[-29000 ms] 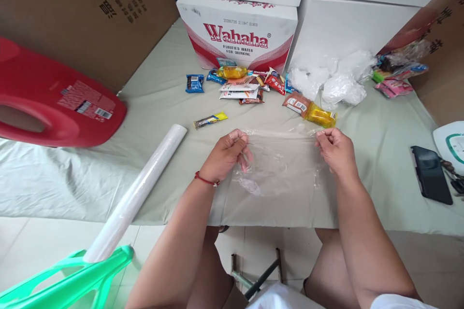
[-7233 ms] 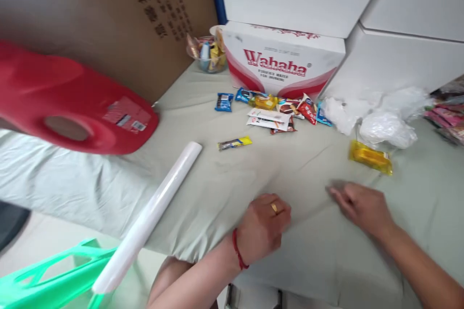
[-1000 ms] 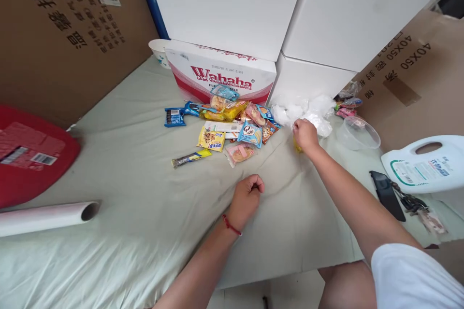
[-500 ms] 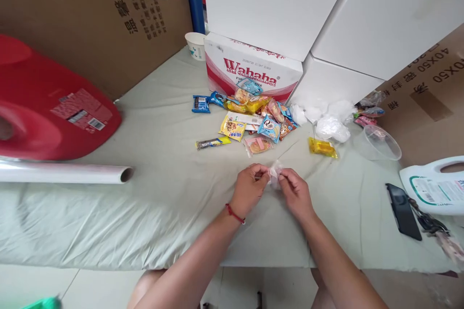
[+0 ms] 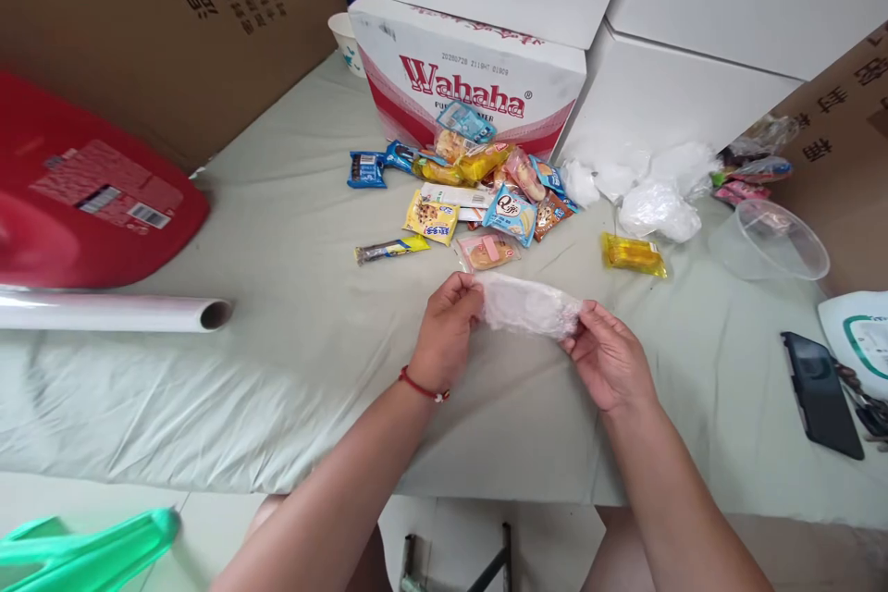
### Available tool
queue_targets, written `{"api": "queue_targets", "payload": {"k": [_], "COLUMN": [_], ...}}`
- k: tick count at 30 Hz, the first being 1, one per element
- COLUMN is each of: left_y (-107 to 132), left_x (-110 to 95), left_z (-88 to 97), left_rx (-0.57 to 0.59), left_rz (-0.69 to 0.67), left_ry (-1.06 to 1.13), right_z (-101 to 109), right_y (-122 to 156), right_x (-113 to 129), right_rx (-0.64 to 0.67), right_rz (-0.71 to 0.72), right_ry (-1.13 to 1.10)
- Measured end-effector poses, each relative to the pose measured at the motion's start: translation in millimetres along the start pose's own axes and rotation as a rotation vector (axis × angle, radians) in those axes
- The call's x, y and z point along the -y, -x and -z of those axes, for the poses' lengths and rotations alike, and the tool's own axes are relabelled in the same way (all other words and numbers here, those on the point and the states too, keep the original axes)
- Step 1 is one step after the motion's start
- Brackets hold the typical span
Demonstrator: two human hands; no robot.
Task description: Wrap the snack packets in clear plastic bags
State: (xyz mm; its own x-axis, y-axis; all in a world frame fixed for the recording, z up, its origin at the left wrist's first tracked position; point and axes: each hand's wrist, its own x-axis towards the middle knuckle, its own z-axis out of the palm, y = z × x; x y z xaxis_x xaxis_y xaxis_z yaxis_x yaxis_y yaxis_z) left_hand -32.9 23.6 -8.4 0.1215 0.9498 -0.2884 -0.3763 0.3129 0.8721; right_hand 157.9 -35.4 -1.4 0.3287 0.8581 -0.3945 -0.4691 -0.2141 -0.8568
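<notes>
A crinkled piece of clear plastic film (image 5: 528, 306) is stretched into a strip above the cloth-covered table. My left hand (image 5: 448, 328), with a red bracelet at the wrist, pinches its left end. At the right end, the fingers of my right hand (image 5: 610, 353) are closed on the film. Just beyond my left hand lies a wrapped bread snack (image 5: 487, 251). Behind that is a heap of packaged snacks, with a blue packet (image 5: 511, 215) and a yellow cookie packet (image 5: 431, 218) at its front.
Crumpled clear plastic (image 5: 658, 203) lies at the back right, beside a clear plastic bowl (image 5: 797, 240). A yellow snack packet (image 5: 634, 255) sits nearer. A Wahaha carton (image 5: 472, 65) stands behind the heap. Left are a red jug (image 5: 90, 194) and a film roll (image 5: 104, 310); right is a phone (image 5: 823, 395).
My hands have moved apart, and the film bunched between them is now drawn out into a wide strip. The camera view has shifted closer.
</notes>
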Motion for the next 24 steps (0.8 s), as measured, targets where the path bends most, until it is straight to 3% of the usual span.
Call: {"api": "queue_targets", "payload": {"k": [4,6,8,10,13,15,18,24], "left_y": [-1,0,1,1,2,3,5,0], "left_x": [2,8,15,21,25,24,18,-5], "left_z": [-9.1,-13.9,-18.0,-22.0,-28.3,-31.7,-32.4,-16.3], "left_rx": [0.025,0.042,0.027,0.013,0.037,0.050,0.069,0.225], "left_rz": [0.069,0.051,0.016,-0.013,-0.034,-0.039,0.011,0.247], "left_ry": [0.087,0.060,0.020,-0.022,-0.063,-0.064,-0.036,-0.028], "right_z": [11,12,11,7,1,0,6,17], "right_y": [2,9,19,29,37,35,29,23], "right_x": [2,4,6,5,-1,-6,-6,18], "right_rx": [-0.073,-0.186,-0.219,-0.084,0.185,0.252,0.244,0.141], "right_rz": [0.072,0.289,0.632,0.922,1.062,1.017,0.836,0.067], "right_ry": [0.124,0.291,0.516,0.781,1.105,1.178,1.064,0.376]}}
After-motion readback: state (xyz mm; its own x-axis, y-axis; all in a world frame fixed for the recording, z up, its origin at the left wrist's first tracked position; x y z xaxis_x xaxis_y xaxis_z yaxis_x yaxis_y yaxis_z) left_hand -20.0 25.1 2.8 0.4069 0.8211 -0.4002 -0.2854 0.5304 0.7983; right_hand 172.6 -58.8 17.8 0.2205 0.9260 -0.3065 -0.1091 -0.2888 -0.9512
